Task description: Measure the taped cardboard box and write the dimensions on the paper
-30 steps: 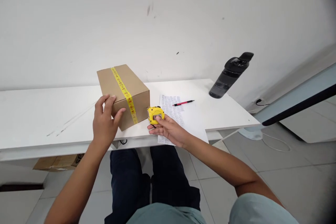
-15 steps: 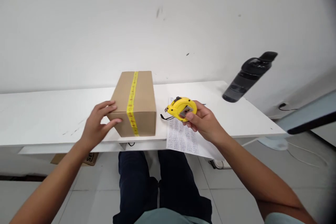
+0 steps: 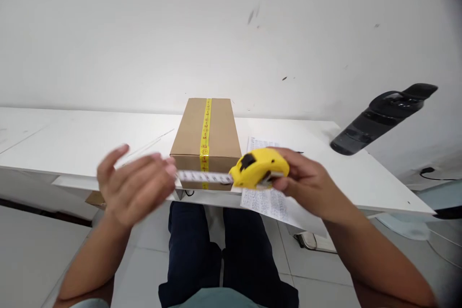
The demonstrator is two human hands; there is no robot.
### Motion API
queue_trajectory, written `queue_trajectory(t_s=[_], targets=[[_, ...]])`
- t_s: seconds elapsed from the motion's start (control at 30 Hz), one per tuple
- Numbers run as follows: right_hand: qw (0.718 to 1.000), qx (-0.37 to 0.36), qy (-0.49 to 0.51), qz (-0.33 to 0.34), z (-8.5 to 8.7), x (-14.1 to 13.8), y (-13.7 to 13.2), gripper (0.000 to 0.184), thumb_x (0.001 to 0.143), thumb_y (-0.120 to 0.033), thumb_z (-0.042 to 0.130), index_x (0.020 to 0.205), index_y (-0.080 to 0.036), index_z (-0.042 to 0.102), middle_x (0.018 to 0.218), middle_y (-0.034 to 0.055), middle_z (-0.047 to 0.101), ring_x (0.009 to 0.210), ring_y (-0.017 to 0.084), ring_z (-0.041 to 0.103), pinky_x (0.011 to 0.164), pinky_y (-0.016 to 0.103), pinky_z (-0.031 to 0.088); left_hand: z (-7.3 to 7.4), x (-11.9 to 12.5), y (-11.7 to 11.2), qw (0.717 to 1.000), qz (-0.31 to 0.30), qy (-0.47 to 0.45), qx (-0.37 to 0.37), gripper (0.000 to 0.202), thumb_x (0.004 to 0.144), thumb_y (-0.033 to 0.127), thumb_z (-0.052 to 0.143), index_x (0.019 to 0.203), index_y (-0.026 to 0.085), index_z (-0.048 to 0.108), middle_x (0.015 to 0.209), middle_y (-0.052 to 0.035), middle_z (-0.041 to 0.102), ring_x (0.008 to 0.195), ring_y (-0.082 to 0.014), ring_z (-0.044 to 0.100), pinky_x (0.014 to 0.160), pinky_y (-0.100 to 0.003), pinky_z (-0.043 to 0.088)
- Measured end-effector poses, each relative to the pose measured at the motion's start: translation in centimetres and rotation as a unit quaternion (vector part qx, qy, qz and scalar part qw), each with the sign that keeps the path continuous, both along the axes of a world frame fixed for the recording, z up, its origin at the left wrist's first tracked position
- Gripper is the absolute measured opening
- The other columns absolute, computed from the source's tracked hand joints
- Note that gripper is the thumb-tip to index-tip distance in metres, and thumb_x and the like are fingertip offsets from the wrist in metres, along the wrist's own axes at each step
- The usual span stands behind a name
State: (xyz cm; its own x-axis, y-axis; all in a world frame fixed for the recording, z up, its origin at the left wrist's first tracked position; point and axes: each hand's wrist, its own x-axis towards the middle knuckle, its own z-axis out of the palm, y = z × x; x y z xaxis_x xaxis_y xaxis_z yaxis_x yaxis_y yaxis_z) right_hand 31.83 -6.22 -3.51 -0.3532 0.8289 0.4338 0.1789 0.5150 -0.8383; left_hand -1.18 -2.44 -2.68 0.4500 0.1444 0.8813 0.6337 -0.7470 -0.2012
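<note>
My right hand is wrapped around the yellow case of a tape measure, just in front of the box's near right corner. Its white blade is drawn out leftward, level across the front of the box. At the blade's free end my left hand, blurred by motion, has its fingertips closed on the tip. Behind the blade a brown cardboard box stands on the white table, a yellow printed tape strip running along its top and down the front.
A handwritten sheet of paper lies to the right of the box and hangs over the front edge of the white table. A dark bottle stands at the table's right end. A white wall rises behind.
My left hand has left the box and gone to the tape measure's end. The blade is now pulled out. My right hand has turned the case and brought it lower, nearer the box front.
</note>
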Motion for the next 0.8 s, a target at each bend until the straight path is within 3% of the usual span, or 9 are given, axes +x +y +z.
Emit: queue_trajectory(t_s=[0.07, 0.1, 0.17, 0.27, 0.4, 0.53, 0.67, 0.8], targets=[[0.997, 0.011, -0.001, -0.079, -0.3, 1.6, 1.0, 0.049, 0.091, -0.057, 0.071, 0.131, -0.029, 0.071, 0.110, 0.0072, 0.075, 0.086, 0.021, 0.069, 0.073, 0.031, 0.060, -0.3, -2.1, 2.9, 0.989, 0.049, 0.006, 0.138, 0.032, 0.089, 0.026, 0.071, 0.120, 0.032, 0.067, 0.103, 0.0034, 0.081, 0.088, -0.0178, 0.074, 0.101, -0.046, 0.055], [0.993, 0.020, -0.004, -0.119, -0.5, 2.5, 1.7, 0.047, 0.091, -0.057, 0.072, 0.129, -0.029, 0.071, 0.111, 0.0066, 0.075, 0.088, 0.021, 0.069, 0.074, 0.032, 0.060, -0.5, -3.1, 4.5, 0.986, 0.078, 0.019, 0.144, 0.036, 0.090, 0.024, 0.069, 0.126, 0.029, 0.065, 0.111, 0.0005, 0.080, 0.094, -0.0178, 0.074, 0.102, -0.045, 0.055], [0.983, 0.031, -0.017, -0.179, -1.0, 3.9, 3.1, 0.045, 0.092, -0.055, 0.071, 0.128, -0.029, 0.071, 0.110, 0.0053, 0.075, 0.089, 0.021, 0.068, 0.076, 0.034, 0.059, -1.4, -4.8, 7.1, 0.988, 0.124, 0.024, 0.090, 0.038, 0.093, 0.022, 0.065, 0.131, 0.025, 0.064, 0.123, -0.0040, 0.077, 0.104, -0.0183, 0.073, 0.098, -0.040, 0.057], [0.979, 0.024, -0.038, -0.197, -1.8, 5.0, 4.5, 0.044, 0.094, -0.056, 0.067, 0.128, -0.028, 0.071, 0.112, 0.0047, 0.074, 0.092, 0.022, 0.067, 0.079, 0.035, 0.058, -3.4, -6.3, 9.1, 0.995, 0.102, -0.007, 0.008, 0.035, 0.096, 0.020, 0.061, 0.130, 0.025, 0.065, 0.126, -0.0075, 0.075, 0.111, -0.0200, 0.072, 0.094, -0.035, 0.057], [0.982, 0.018, -0.075, -0.174, -1.9, 4.4, 4.8, 0.047, 0.096, -0.056, 0.064, 0.134, -0.028, 0.067, 0.115, 0.0049, 0.072, 0.096, 0.022, 0.066, 0.080, 0.033, 0.057, -5.3, -5.5, 8.3, 0.997, 0.025, -0.044, -0.061, 0.035, 0.102, 0.031, 0.055, 0.135, 0.029, 0.066, 0.142, -0.0111, 0.065, 0.123, -0.0243, 0.066, 0.101, -0.041, 0.056], [0.976, 0.026, -0.120, -0.179, -1.3, 3.4, 4.7, 0.052, 0.097, -0.057, 0.063, 0.143, -0.032, 0.062, 0.102, 0.0024, 0.073, 0.089, 0.021, 0.067, 0.075, 0.030, 0.054, -5.4, -3.0, 6.7, 0.994, -0.013, -0.009, -0.108, 0.052, 0.106, 0.055, 0.037, 0.145, 0.030, 0.059, 0.165, -0.0132, 0.041, 0.145, -0.0332, 0.047, 0.111, -0.052, 0.049], [0.973, 0.021, -0.137, -0.184, -1.1, 3.0, 4.9, 0.053, 0.098, -0.059, 0.059, 0.143, -0.032, 0.062, 0.099, 0.0023, 0.073, 0.089, 0.021, 0.067, 0.074, 0.029, 0.054, -5.1, -1.4, 6.4, 0.994, -0.005, 0.004, -0.113, 0.051, 0.100, 0.038, 0.060, 0.150, 0.030, 0.052, 0.162, -0.0145, 0.045, 0.143, -0.0320, 0.050, 0.109, -0.049, 0.051], [0.976, 0.019, -0.129, -0.176, -1.2, 3.2, 4.8, 0.050, 0.099, -0.058, 0.058, 0.141, -0.032, 0.062, 0.103, 0.0028, 0.074, 0.092, 0.021, 0.068, 0.074, 0.029, 0.055, -4.9, -2.0, 6.5, 0.996, 0.007, -0.005, -0.088, 0.052, 0.091, 0.024, 0.074, 0.140, 0.030, 0.059, 0.147, -0.0124, 0.060, 0.134, -0.0289, 0.058, 0.105, -0.046, 0.054]])
